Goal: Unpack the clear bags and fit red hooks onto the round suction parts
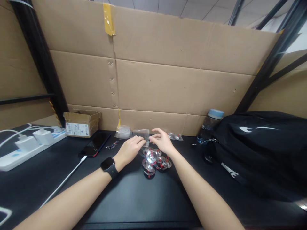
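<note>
My left hand (130, 149), with a black watch on its wrist, has its fingers closed on a small clear plastic bag (142, 132). At the bag's right edge is my right hand (163, 141), its lower fingertips pinched there and its index finger raised. Just below both hands lies a cluster of small shiny metal finger cymbals (151, 157) with red loops, piled on the black table (139, 201). Behind my left hand rests a stack of clear plastic bags (123, 132). Beyond my right hand, a filled clear bag (175, 136) lies by the cardboard wall.
At the left are a white power strip (31, 150) with chargers, an open cardboard box (82, 124), a phone (96, 144) and a white cable (62, 182). A small patterned strip (112, 145) lies beside the phone. To the right stand a bottle (209, 126) and a black bag (261, 153).
</note>
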`<state>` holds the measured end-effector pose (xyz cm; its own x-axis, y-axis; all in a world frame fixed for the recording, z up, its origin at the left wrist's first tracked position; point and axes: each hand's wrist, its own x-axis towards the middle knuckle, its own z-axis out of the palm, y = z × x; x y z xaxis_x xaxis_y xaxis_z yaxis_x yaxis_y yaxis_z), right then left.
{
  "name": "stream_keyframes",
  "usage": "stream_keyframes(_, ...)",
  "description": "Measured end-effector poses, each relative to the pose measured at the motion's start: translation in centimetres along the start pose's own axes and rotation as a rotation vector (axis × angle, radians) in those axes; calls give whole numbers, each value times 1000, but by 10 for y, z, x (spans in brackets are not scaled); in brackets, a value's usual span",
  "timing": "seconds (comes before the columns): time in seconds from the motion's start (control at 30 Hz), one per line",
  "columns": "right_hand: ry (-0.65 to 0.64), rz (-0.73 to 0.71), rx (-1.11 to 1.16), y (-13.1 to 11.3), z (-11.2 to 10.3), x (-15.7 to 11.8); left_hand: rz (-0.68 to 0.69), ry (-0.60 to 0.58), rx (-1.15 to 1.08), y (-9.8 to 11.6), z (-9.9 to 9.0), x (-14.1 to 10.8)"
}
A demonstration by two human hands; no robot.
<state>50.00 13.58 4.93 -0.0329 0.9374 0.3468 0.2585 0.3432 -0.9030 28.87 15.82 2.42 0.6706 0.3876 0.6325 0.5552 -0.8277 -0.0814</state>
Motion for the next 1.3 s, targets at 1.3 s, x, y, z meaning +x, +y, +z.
stream_keyframes(1.3,-157,119,-1066,46,-60,11,-646,-251,136,-107,31,-24)
